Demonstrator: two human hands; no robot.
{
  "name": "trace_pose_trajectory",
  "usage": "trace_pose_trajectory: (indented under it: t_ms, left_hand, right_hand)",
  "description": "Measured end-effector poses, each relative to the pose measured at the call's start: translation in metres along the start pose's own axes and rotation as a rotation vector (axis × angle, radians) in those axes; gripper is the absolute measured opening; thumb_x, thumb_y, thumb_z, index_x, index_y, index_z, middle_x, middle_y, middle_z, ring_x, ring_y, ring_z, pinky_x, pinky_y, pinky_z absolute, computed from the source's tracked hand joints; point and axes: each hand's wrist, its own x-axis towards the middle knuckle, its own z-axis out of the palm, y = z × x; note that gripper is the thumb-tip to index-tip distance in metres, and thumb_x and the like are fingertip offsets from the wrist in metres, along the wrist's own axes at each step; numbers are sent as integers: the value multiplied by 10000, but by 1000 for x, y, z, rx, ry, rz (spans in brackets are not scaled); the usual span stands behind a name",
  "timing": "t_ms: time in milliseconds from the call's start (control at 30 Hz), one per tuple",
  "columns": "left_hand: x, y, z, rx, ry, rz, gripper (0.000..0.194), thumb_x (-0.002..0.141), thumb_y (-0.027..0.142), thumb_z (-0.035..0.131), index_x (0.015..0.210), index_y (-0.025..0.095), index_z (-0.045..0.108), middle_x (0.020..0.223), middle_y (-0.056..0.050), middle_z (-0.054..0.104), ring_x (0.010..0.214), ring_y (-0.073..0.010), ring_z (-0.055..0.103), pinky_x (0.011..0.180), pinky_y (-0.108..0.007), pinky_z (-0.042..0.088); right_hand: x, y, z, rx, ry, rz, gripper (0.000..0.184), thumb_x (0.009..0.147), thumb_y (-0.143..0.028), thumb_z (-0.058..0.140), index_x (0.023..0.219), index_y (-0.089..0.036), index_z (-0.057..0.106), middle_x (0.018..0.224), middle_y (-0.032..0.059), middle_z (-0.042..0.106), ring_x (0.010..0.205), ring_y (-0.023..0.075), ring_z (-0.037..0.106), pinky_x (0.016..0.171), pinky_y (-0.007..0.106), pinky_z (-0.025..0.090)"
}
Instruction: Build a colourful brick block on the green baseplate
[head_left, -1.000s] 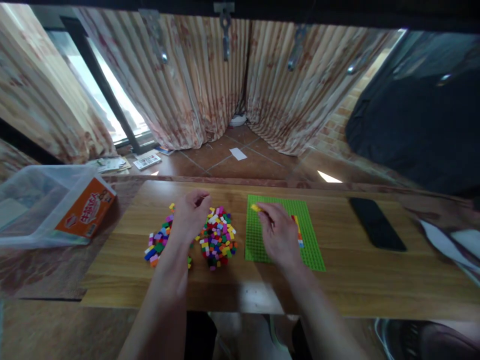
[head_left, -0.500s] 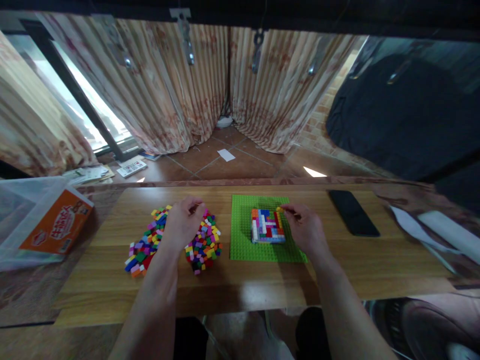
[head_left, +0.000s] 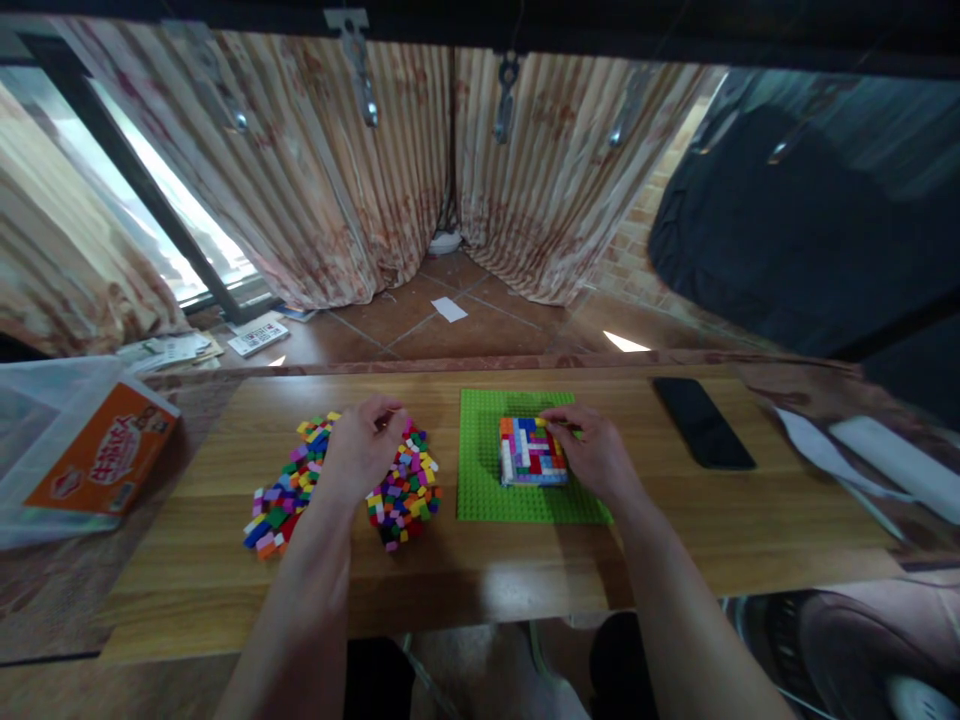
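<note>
A green baseplate [head_left: 480,490] lies on the wooden table, and on it stands a low block of many-coloured toy bricks [head_left: 525,460]. My right hand [head_left: 598,450] is at the back right corner of that block, its fingers pinched on a small yellow brick [head_left: 541,422] over the top layer. Whether the yellow brick touches the layer below, I cannot tell. Above a heap of loose bricks [head_left: 409,490] hovers my left hand [head_left: 365,447], thumb and fingers curled close together. Anything between those fingertips is too small to make out. My left forearm hides part of the heap.
On the table's right side lies a black phone [head_left: 703,423], with white paper [head_left: 832,455] beyond it. A plastic bag with an orange label [head_left: 105,450] is at the left end. Curtains [head_left: 360,180] hang behind the table [head_left: 525,585].
My right hand has moved left with the yellow brick, from beside the brick block to over its back right part. My left hand stays over the heap. The view has shifted slightly.
</note>
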Motion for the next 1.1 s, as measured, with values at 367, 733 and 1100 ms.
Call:
trace_pose_trajectory:
  t_ms: [367, 733, 1100]
  left_hand:
    - [-1, 2, 0, 51, -3, -10, 282, 823, 364, 514, 920, 160, 684, 842, -96, 745, 738, -227, 681, 655, -310, 498]
    - [-12, 23, 20, -145, -78, 14, 258, 821, 357, 565, 953, 162, 671, 834, -69, 726, 738, -198, 674, 689, -313, 517]
    - [-44, 62, 76, -70, -388, 239, 800, 687, 293, 758, 1394, 169, 404, 1407, -159, 497, 1263, -316, 516, 1083, -478, 410]
  right_hand:
    - [2, 6, 3, 254, -31, 200, 205, 764, -328, 637, 864, -214, 775, 888, 51, 773, 833, 211, 708, 814, 359, 542]
    - [2, 5, 3, 358, -51, 243, 215, 708, -356, 690, 832, -206, 780, 868, 54, 776, 837, 221, 710, 845, 390, 537]
    - [2, 6, 2, 382, -86, 261, 220, 698, -358, 702, 839, -209, 782, 869, 53, 776, 840, 230, 709, 857, 405, 531]
